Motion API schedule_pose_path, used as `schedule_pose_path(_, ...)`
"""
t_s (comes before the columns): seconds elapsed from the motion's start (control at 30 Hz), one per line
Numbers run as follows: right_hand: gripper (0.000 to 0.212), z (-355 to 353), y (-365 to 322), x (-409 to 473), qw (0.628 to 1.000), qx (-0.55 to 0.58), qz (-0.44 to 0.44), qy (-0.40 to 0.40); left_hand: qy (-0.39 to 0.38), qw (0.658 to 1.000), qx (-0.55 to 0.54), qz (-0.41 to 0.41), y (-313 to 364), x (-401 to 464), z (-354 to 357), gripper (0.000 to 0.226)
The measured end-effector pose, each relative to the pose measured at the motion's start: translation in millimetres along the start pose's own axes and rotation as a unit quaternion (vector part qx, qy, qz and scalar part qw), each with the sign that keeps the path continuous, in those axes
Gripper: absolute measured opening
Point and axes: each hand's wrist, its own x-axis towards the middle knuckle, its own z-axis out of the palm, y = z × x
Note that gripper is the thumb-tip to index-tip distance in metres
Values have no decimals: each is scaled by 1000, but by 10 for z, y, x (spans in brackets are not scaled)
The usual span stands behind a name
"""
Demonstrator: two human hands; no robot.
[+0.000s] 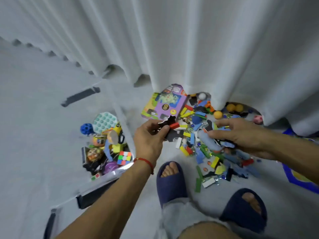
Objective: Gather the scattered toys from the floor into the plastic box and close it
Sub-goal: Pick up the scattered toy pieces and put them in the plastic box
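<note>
- The left hand [148, 140] gripped a small bunch of pieces, among them a black puzzle piece [168, 122] and a red block [174, 125], held just above the floor between the plastic box and the toy pile.
- The right hand [241, 135] reached down into the pile, its fingers curled around a blue bundle of toys [209, 140].
- The clear plastic box [119, 104] stood open on the floor to the person's left, already holding toys: a colour cube [124, 157], a purple ball [111, 167] and a teal bubble pad [104, 121] leaning at its far edge.
- A blue holed ball [86, 129] sat at the box's left side; whether inside or outside, I could not tell.
- The scattered toys [205, 152], blocks, marbles and flat pieces, lay on the floor in front of the person's slippers [170, 185].
- A purple game box [164, 104] and several orange balls [217, 114] rested at the foot of the white curtain [189, 49].
- A red string bracelet [146, 162] circled the left wrist.
</note>
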Motion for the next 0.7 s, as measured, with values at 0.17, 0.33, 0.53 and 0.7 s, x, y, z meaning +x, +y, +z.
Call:
schedule_pose_path(0.17, 8, 938, -1081, -26, 989, 2, -53, -136, 128, 990, -43, -34, 222, -60, -1184, 14)
schedule_pose_path(0.33, 6, 1835, -1580, 71, 979, 32, -55, -194, 204, 973, 37, -98, 203, -76, -2019, 27)
schedule_pose_path(0.53, 27, 1508, -1422, 201, 986, -85, -73, -121, 97, 984, 144, -41, 324, -138, -1926, 53)
schedule_pose_path(0.7, 25, 336, -807, 220, 975, -221, -17, -11, -12, 979, 193, 57, 463, -187, -1128, 39)
